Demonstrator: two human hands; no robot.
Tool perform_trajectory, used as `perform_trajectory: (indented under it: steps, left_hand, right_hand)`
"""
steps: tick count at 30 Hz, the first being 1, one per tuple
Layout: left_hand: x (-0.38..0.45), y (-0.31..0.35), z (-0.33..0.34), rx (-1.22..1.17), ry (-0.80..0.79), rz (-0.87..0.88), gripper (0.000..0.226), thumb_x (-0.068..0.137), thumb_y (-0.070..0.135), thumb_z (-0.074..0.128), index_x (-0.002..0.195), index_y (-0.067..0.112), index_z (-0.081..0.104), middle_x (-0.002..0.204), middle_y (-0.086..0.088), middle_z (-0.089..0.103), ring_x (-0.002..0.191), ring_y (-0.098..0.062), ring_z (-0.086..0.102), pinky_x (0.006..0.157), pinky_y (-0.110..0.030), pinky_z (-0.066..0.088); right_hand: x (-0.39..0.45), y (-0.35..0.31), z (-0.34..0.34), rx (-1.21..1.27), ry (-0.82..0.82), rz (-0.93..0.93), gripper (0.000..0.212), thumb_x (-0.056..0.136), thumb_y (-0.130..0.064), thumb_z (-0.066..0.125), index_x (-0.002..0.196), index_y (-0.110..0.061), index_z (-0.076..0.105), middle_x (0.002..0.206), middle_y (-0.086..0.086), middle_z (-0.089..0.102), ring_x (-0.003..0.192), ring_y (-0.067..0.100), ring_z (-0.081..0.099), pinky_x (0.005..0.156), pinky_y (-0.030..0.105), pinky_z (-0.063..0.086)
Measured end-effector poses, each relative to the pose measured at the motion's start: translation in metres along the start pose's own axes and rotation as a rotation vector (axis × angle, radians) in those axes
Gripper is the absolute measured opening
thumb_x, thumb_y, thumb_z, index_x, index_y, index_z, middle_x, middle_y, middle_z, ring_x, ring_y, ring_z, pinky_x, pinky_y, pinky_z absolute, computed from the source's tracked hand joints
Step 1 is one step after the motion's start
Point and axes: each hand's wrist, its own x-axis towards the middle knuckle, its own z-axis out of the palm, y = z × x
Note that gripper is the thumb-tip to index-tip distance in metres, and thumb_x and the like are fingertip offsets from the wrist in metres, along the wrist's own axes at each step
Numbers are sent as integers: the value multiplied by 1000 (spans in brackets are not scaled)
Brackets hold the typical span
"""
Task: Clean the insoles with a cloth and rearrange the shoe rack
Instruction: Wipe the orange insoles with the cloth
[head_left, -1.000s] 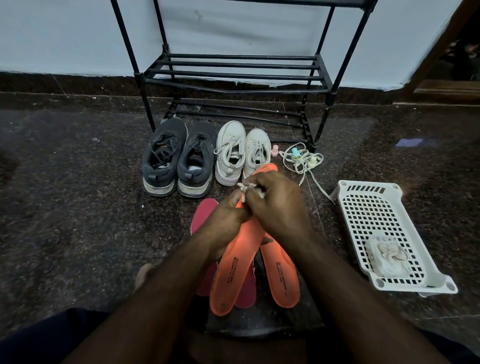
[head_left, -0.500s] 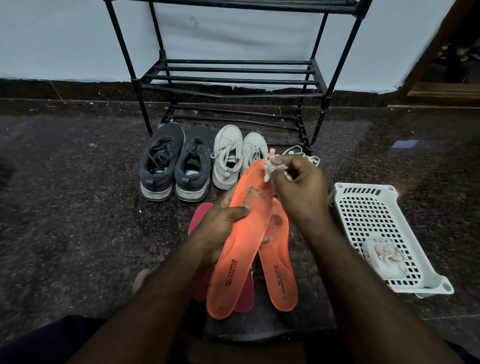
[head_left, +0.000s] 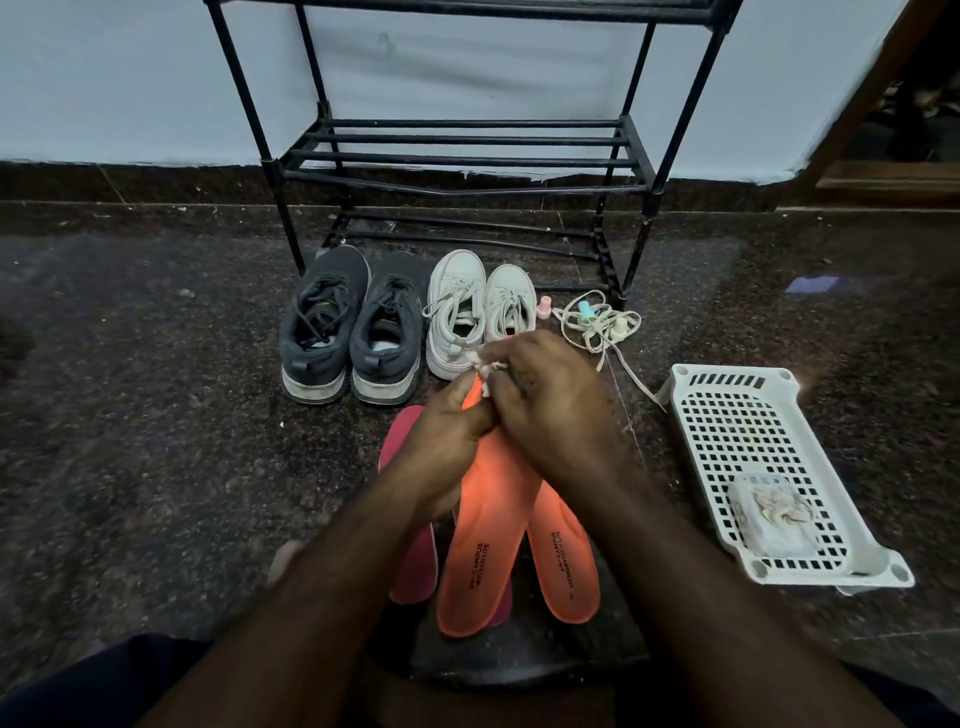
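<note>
White basket (head_left: 737, 415) at 3 o'clock holding a crumpled cloth packet (head_left: 769, 512), left hand (head_left: 441, 441) gripping orange insole (head_left: 488, 519), right hand (head_left: 550, 410) fingers pinching cloth (head_left: 485, 370) against it

A white perforated basket (head_left: 737, 447) sits right of a tangled cord (head_left: 597, 325) on the floor.

Looking onto a pale wall (head_left: 130, 78) at the far side, ending in a dark stone skirting (head_left: 130, 179). Spreading from near to far, dark speckled stone floor (head_left: 156, 415), catching a faint bluish glint (head_left: 810, 285) at far right. Slanting up at far right, a brown wooden frame (head_left: 872, 88).
</note>
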Motion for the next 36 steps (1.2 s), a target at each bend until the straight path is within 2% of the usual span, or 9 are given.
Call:
perform_trajectory:
  steps: [4,10,12,17,21,24,27,33,36]
  left_hand:
    - [0,-8,1,52,-17,32,42,93,7,57,134,10,60,130,-17,65,131,-37,53,118,-55,30]
    - [1,-4,-3,55,-58,22,46,93,1,52,129,25,65,134,-14,64,132,-34,53,118,-57,29]
    - [0,-4,-5,43,-70,20,47,92,4,53,131,28,64,138,-11,62,134,-32,51,119,-55,29]
    - [1,2,-9,-85,-8,-45,51,98,-5,48,142,19,53,129,-16,66,115,-33,64,103,-50,49]
    - [1,7,-5,-135,-40,-26,49,93,-9,47,137,10,56,118,-19,68,96,-28,68,90,-42,55]
    - [2,6,0,-87,24,33,35,100,9,51,134,3,56,111,-19,69,90,-24,68,86,-38,54]
    - [2,5,3,-25,93,79,28,103,13,48,126,0,60,98,-13,73,82,-18,70,80,-32,56]
    - [2,15,-3,-144,105,104,41,100,19,51,132,-7,54,115,-28,65,95,-32,68,91,-46,56]
    - [1,14,-1,-152,146,78,38,98,15,52,129,-7,55,107,-25,69,86,-28,71,80,-40,60]
  right_hand:
    - [6,10,-7,-36,137,120,15,83,-6,66,96,-10,74,91,4,66,85,16,60,80,22,42]
    - [5,6,-6,-40,73,96,17,82,-7,66,97,-12,74,93,3,68,89,16,61,81,23,43]
    - [8,12,-10,-28,92,166,18,84,-7,65,98,-14,73,95,2,68,89,16,62,83,23,44]
    - [15,26,-25,322,127,429,13,84,-16,69,94,-25,71,94,-10,72,87,9,69,83,42,57]
    - [10,16,-18,248,51,328,18,84,-12,70,95,-26,72,98,-11,70,92,4,65,87,34,54]
    - [6,5,-10,113,52,135,20,81,-5,68,97,-17,73,97,-5,70,92,7,62,85,21,48]
    - [6,2,-6,36,53,25,20,80,-2,67,97,-9,73,93,2,70,88,14,62,82,24,47]
    - [4,14,-10,-7,10,184,20,80,-6,65,96,-13,75,94,1,69,87,13,62,84,28,47]
    - [4,4,-9,23,19,114,18,82,-7,66,96,-14,74,93,0,68,86,10,60,81,24,47]
